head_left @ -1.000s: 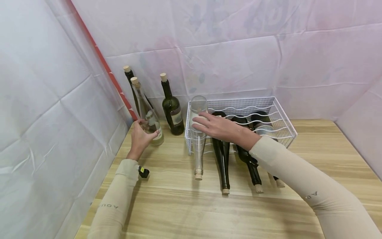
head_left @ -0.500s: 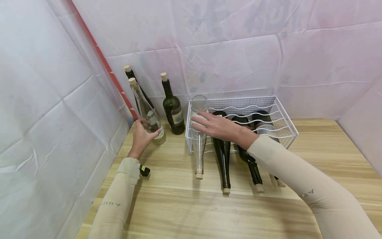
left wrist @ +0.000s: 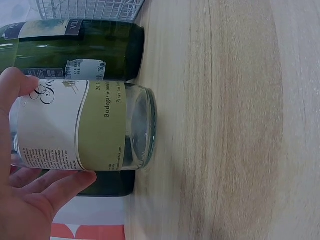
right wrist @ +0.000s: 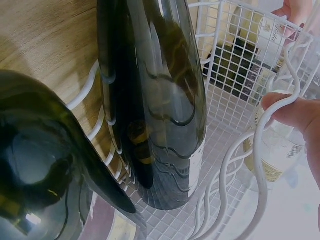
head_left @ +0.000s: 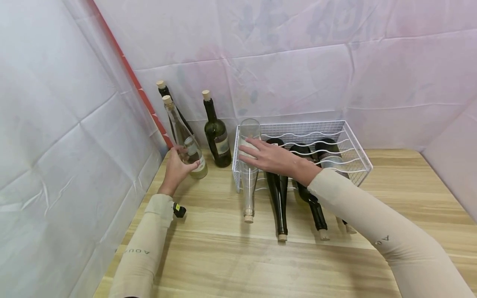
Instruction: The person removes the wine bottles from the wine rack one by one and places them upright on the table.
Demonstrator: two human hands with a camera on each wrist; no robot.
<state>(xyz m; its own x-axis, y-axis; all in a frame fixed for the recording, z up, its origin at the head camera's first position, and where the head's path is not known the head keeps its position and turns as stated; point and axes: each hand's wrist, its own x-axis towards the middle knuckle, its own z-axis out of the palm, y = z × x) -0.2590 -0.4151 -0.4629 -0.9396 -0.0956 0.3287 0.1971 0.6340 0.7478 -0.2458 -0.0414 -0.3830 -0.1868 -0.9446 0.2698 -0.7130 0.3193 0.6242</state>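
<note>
My left hand [head_left: 177,169] grips the lower body of a corked clear wine bottle [head_left: 179,122] at the far left. In the left wrist view, thumb and fingers wrap the bottle's white-and-green label [left wrist: 102,125], its base close to the tabletop. Another clear wine bottle [head_left: 248,196] lies at the left end of the white wire rack [head_left: 360,155], its corked neck pointing toward me. Across its body lies my right hand [head_left: 273,158], fingers spread over the glass. The right wrist view shows the right thumb [right wrist: 282,109] bent beside this bottle, behind a wavy wire; the fingers are hidden there.
Three dark bottles lie in the rack beneath my right forearm, one with a long neck [head_left: 278,207]. A green wine bottle [head_left: 217,138] stands left of the rack; a dark bottle [head_left: 164,92] stands behind the gripped one. White sheeting [head_left: 290,74] encloses the wooden table [head_left: 268,265].
The clear bottle in my left hand has leaned slightly to the left at its neck, its base shifting a little right. My right hand stays on the lying bottle.
</note>
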